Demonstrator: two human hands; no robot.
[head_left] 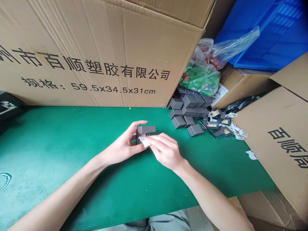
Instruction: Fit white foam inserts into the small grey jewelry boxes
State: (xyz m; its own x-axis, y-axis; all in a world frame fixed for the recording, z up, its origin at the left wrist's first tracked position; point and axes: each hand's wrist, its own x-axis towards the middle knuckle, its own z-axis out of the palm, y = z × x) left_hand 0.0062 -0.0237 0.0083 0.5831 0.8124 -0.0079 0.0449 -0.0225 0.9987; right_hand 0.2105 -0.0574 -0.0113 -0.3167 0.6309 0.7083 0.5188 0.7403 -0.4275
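My left hand (127,141) is closed around a small dark grey box (146,129), holding it above the green table with its lid raised. Between the thumb and fingers of my right hand (166,149) is a small white piece of paper or tissue (144,141), held at the front opening of that box. The inside of the box is mostly hidden by the white piece and my fingers.
Closed grey boxes (189,101) are stacked at the back right, with tweezers (207,129), open boxes (225,131) and white scraps (240,133) beside them. Large cartons (101,38) wall the back and right. Plastic bags (201,77) and a blue crate (260,48) stand behind.
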